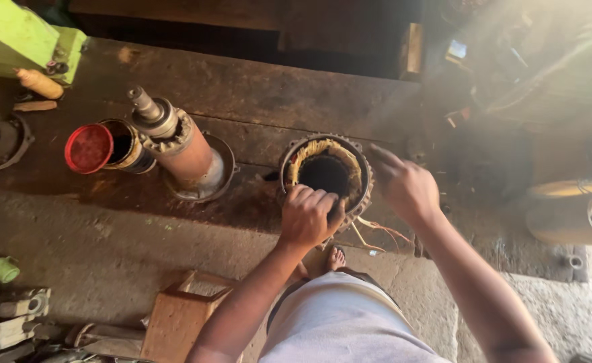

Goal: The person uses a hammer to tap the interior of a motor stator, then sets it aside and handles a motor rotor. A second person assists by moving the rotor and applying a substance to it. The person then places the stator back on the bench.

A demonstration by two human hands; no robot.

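Copper windings line the inside of the round motor shell (326, 173), which stands upright on the dark, oily wooden bench (255, 94) with its open bore facing up. The left hand (309, 216) rests on the near rim of that shell, fingers curled over the edge and down into the winding, so it grips the rim rather than lying flat. The right hand (407, 188) hovers just beside the shell's right edge, loosely half open with the forefinger stretched toward the rim; whether it touches the metal cannot be told. Thin loose wires (376, 235) trail out from under the shell toward the person's bare foot (336, 257).

Of containers, the plainest is a dark can (124, 144) lying on its side left of centre, with a round red lid (89, 148) turned toward the camera; any label on it is too dim to make out. Just beside it stands a rusty brown rotor with a steel shaft (175, 141), tilted, its base in a metal ring. A lime-green machine body (20, 37) fills the top left corner, with a tan cylindrical handle (39, 83) lying beneath it. A flat brown box (178, 319) sits on the concrete floor (107, 249) near the left forearm, well apart from the shell.
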